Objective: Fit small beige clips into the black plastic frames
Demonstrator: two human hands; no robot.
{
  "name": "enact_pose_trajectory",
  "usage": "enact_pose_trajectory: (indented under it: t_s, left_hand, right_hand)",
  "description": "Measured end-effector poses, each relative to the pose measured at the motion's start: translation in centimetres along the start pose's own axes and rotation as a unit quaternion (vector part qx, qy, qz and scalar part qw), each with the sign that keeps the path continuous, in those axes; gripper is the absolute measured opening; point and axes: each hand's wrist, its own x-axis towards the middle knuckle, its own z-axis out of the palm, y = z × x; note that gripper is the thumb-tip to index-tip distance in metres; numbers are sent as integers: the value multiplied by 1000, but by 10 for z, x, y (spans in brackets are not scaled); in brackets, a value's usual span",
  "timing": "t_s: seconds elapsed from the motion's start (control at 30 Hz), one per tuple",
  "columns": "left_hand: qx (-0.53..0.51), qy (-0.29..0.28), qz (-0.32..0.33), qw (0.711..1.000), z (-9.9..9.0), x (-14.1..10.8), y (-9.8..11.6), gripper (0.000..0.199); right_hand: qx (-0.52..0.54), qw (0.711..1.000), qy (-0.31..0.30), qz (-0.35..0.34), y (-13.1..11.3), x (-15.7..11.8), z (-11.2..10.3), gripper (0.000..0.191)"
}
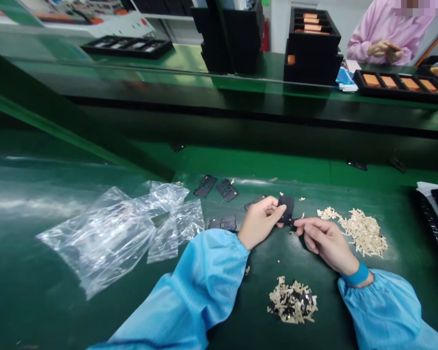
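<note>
My left hand (261, 221) grips a flat, dark black, roughly rectangular piece (286, 206) by its left side between thumb and fingers, just right of the frame's centre. My right hand (326, 243) has its fingertips at the piece's lower right corner; I can't tell whether they pinch anything. I judge I'm working that corner, which calls for a steady left hold and a precise right fingertip. The piece looks thin and matt. A pile of small beige bits (365, 233) lies right on the dark green counter (40, 296).
</note>
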Motion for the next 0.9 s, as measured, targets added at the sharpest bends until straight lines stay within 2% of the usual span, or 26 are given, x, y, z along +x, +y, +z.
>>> enact_pose_trajectory:
  t_s: [0.17,0.5,0.9]
  left_hand:
    - [37,48,2,998,-2,0,2,38]
    - [85,56,74,992,1,-6,4,32]
    - [132,74,99,983,0,-7,4,31]
  right_hand:
    - [-43,999,3,27,-4,-1,0,32]
    - [-34,998,1,59,-12,-3,6,33]
    - [-36,997,5,72,-16,-3,9,31]
